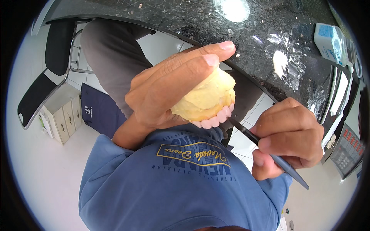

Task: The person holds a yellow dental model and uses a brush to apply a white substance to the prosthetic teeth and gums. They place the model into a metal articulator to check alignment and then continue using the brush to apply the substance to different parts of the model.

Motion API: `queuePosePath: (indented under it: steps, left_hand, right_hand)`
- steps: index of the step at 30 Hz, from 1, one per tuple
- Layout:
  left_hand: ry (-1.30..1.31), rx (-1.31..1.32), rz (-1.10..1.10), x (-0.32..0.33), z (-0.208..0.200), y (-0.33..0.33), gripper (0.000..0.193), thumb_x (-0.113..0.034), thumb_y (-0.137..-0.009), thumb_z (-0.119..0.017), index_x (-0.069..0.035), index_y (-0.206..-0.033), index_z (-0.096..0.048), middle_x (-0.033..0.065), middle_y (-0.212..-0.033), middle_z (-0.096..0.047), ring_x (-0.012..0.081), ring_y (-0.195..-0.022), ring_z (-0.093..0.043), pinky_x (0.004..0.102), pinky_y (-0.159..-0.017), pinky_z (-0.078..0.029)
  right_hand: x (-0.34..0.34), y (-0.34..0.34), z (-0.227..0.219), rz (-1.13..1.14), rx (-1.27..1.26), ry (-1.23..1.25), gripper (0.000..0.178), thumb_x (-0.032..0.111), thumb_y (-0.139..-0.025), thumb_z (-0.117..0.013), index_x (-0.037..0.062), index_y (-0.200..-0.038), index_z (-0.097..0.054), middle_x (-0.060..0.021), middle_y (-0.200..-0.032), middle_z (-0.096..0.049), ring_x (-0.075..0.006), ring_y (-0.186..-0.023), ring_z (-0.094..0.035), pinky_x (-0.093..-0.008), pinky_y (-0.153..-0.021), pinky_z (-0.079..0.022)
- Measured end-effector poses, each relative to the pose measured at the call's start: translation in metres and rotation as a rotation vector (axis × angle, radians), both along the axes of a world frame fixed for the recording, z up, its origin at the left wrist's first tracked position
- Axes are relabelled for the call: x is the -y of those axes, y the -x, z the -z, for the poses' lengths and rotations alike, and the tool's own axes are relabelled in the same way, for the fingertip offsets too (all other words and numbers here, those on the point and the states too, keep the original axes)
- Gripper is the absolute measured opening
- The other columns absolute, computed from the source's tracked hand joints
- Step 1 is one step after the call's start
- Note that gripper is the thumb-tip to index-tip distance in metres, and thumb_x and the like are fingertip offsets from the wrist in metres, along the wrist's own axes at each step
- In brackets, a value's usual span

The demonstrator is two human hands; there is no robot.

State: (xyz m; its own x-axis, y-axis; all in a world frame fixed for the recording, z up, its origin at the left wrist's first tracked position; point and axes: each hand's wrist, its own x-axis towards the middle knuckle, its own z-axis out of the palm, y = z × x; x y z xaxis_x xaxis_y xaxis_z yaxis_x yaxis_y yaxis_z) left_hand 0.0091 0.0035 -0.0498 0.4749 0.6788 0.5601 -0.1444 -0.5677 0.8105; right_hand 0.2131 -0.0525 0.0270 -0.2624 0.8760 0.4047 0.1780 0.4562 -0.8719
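My left hand (165, 84) is wrapped round a yellow plaster dental cast (206, 96), its fingers over the back and top. A row of pinkish-white teeth (215, 120) lines the cast's lower edge, facing my right hand. In my right hand (291, 138) is a slim dark pen-like tool (284, 164), pinched between thumb and fingers. Its narrow tip points up and left, at or very close to the teeth on the right end of the row. Whether the tip touches them I cannot tell. My left palm hides part of the cast.
A black speckled counter (173, 13) runs along the top, with white powder (280, 63) spilled on it. A white and blue container (330, 44) stands at its right. At the left are a black chair (59, 48) and a small drawer cabinet (63, 115).
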Motion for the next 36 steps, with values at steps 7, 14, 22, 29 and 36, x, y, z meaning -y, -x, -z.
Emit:
queuePosePath:
  steps: [7, 14, 22, 29, 36]
  left_hand:
    - [-0.002, 0.002, 0.001, -0.0006, 0.0004, -0.0002, 0.033, -0.008, -0.097, -0.043, 0.01, -0.125, -0.041, 0.0482, -0.117, -0.044, 0.0374, -0.087, -0.065, 0.0357, -0.072, -0.058]
    - [0.0, 0.001, 0.004, -0.0006, -0.0002, -0.0003, 0.033, -0.007, -0.096, -0.044, 0.01, -0.124, -0.041, 0.0478, -0.117, -0.045, 0.0364, -0.085, -0.065, 0.0351, -0.071, -0.058]
    - [-0.004, 0.0, 0.001, -0.0008, 0.0004, -0.0007, 0.032, -0.007, -0.096, -0.045, 0.009, -0.124, -0.041, 0.0473, -0.117, -0.046, 0.0353, -0.083, -0.066, 0.0345, -0.07, -0.058]
    - [-0.001, -0.003, 0.003, -0.0007, 0.0001, -0.0001, 0.032, -0.006, -0.096, -0.046, 0.009, -0.123, -0.042, 0.0469, -0.116, -0.046, 0.0344, -0.081, -0.066, 0.0339, -0.069, -0.058]
    - [0.003, -0.005, 0.003, -0.001, -0.0001, -0.0002, 0.031, -0.006, -0.095, -0.046, 0.009, -0.123, -0.042, 0.0465, -0.116, -0.047, 0.0334, -0.079, -0.066, 0.0333, -0.068, -0.058]
  right_hand:
    - [-0.0004, -0.0002, 0.001, -0.016, -0.003, -0.013, 0.021, 0.004, -0.067, -0.071, 0.0032, -0.083, -0.058, -0.0129, -0.076, -0.062, -0.0193, -0.062, -0.059, -0.0268, -0.055, -0.045]
    - [0.0012, 0.0018, 0.0036, 0.043, -0.023, -0.057, 0.022, 0.002, -0.066, -0.07, 0.0022, -0.084, -0.058, -0.0138, -0.079, -0.061, -0.0188, -0.061, -0.058, -0.0266, -0.054, -0.045]
    - [-0.0002, 0.0028, -0.0001, 0.016, -0.006, -0.007, 0.024, 0.001, -0.065, -0.07, 0.0012, -0.085, -0.058, -0.015, -0.077, -0.061, -0.02, -0.062, -0.058, -0.0271, -0.054, -0.045]
    - [0.0015, 0.0036, 0.0031, 0.048, -0.029, -0.006, 0.023, 0.002, -0.065, -0.071, 0.0026, -0.084, -0.057, -0.0144, -0.076, -0.061, -0.0193, -0.06, -0.058, -0.0264, -0.054, -0.044]
    - [-0.0001, 0.003, 0.0026, 0.034, -0.007, -0.007, 0.023, 0.004, -0.067, -0.072, 0.003, -0.084, -0.056, -0.0135, -0.074, -0.061, -0.0187, -0.059, -0.057, -0.0264, -0.054, -0.044]
